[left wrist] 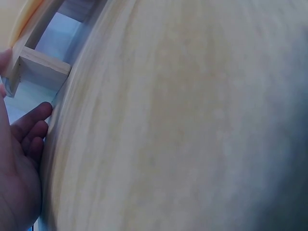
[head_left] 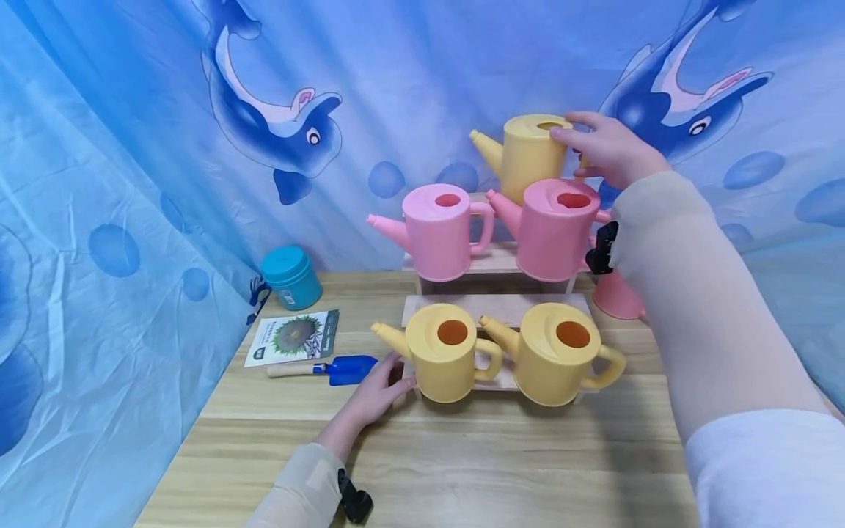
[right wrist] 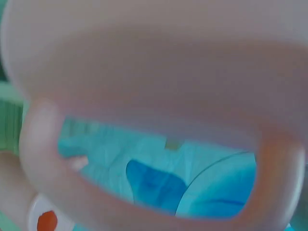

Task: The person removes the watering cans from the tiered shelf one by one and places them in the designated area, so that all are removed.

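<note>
Cans, six in all. Yellow cans (head_left: 445, 370): three. Pink cans (head_left: 438, 246): three, counting one partly hidden by an arm. Spouts (head_left: 391, 341) in sight: five, three yellow, two pink. Top holes (head_left: 452, 332) in sight: five. Stand (head_left: 432, 308): its boards half covered, number uncertain. Trowel (head_left: 350, 370): one. Packet (head_left: 293, 337): one. Jar (head_left: 290, 275): one, with one lid (head_left: 285, 258). Table (head_left: 462, 462): one. Printed dolphins (head_left: 264, 132) with an eye showing: two. Hands (head_left: 614, 150): two. Black wrist pieces (head_left: 602, 249): two, one per arm.
</note>
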`<control>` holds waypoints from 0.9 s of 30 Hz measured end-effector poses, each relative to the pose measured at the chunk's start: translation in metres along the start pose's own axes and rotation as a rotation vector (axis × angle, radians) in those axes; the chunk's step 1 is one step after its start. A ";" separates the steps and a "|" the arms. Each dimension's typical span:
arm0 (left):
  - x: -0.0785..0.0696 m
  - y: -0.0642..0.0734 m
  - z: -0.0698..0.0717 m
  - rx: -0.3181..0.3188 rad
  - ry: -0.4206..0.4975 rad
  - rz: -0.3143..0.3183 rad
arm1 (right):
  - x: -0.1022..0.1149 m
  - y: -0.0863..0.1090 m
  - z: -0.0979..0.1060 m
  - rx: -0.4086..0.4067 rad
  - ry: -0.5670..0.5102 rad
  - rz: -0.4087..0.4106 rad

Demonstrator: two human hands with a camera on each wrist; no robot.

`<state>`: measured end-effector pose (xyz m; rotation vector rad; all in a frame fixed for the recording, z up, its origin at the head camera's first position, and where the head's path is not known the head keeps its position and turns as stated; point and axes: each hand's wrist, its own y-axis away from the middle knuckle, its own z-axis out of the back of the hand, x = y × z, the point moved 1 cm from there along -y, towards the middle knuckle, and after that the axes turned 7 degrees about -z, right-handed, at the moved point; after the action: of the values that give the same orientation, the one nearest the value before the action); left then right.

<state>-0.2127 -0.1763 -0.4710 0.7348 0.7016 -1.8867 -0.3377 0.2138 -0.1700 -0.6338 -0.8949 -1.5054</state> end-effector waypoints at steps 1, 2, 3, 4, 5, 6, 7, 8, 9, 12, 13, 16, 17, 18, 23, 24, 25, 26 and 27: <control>0.000 0.001 0.000 -0.001 -0.002 0.000 | -0.002 0.000 0.002 -0.002 0.001 0.008; 0.000 0.001 0.000 -0.001 -0.005 -0.001 | -0.005 0.000 0.004 -0.003 0.001 0.012; 0.001 0.001 -0.001 0.000 -0.004 -0.003 | -0.007 -0.001 0.006 -0.001 -0.007 0.014; 0.001 0.001 -0.001 0.000 -0.005 -0.003 | -0.009 -0.001 0.008 0.000 -0.014 0.018; 0.002 0.001 -0.001 -0.002 -0.005 -0.007 | -0.010 -0.001 0.010 0.003 -0.018 0.024; 0.002 0.001 -0.002 -0.002 -0.005 -0.008 | -0.012 -0.001 0.012 0.005 -0.020 0.029; 0.002 0.001 -0.002 -0.002 -0.004 -0.011 | -0.014 -0.001 0.014 0.008 -0.022 0.037; 0.002 0.002 -0.003 -0.004 -0.004 -0.014 | -0.015 -0.001 0.016 0.011 -0.022 0.043; 0.003 0.002 -0.003 -0.006 -0.002 -0.015 | -0.017 -0.001 0.018 0.011 -0.022 0.050; 0.002 0.002 -0.003 -0.011 0.001 -0.020 | -0.022 0.001 0.024 -0.002 -0.008 0.055; 0.002 0.002 -0.004 -0.012 0.001 -0.021 | -0.024 0.002 0.026 -0.004 -0.003 0.056; 0.002 0.002 -0.004 -0.012 0.002 -0.019 | -0.028 0.004 0.031 -0.017 -0.006 0.045; 0.002 0.002 -0.004 -0.012 0.000 -0.019 | -0.030 0.005 0.032 -0.024 -0.013 0.041; 0.001 0.002 -0.004 -0.011 0.000 -0.020 | -0.031 0.006 0.034 -0.031 -0.017 0.036; 0.000 0.001 -0.004 -0.016 -0.004 -0.026 | -0.036 0.009 0.040 -0.062 -0.040 0.005; 0.000 0.001 -0.004 -0.016 -0.003 -0.026 | -0.036 0.009 0.040 -0.059 -0.050 -0.001; 0.000 0.001 -0.004 -0.015 -0.007 -0.024 | -0.037 0.008 0.041 -0.057 -0.054 -0.006; 0.000 0.001 -0.004 -0.015 -0.007 -0.021 | -0.037 0.008 0.040 -0.054 -0.067 -0.012; 0.000 0.001 -0.004 -0.014 -0.008 -0.019 | -0.037 0.008 0.040 -0.052 -0.073 -0.018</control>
<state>-0.2108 -0.1737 -0.4738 0.7140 0.7182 -1.8992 -0.3287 0.2681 -0.1767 -0.7246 -0.9215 -1.5335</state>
